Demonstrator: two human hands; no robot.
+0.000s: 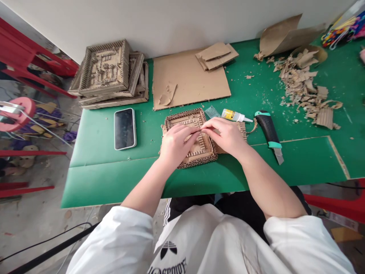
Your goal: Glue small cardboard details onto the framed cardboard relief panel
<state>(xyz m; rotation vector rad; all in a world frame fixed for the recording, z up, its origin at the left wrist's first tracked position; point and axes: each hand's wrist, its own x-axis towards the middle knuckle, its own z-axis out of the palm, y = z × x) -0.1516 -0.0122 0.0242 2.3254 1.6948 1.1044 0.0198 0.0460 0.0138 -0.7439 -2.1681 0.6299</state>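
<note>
1. Green table set against a pale wall; red plastic chair off to the left.
2. Far left of table: stack of cardboard trays, ridged walls inside the top one. Phone lies face up in front of it.
3. Far middle: flat cardboard sheet, smaller cardboard pieces overlapping its right corner.
4. Far right: heap of torn scraps, curled brown paper behind, bright cords in the corner.
5. Close by the work: glue bottle on its side, just beyond the right hand; utility knife right of it, blade out, pointing toward the table's near edge.
6. Small cardboard tray lies near the table's front edge, under both hands. They hide part of its inside.
7. Left hand: thumb and forefinger drawn into a pinch over the tray.
8. Right hand: likewise pinched, fingertips meeting the left's. Cannot tell whether either grips a small bit.
</note>
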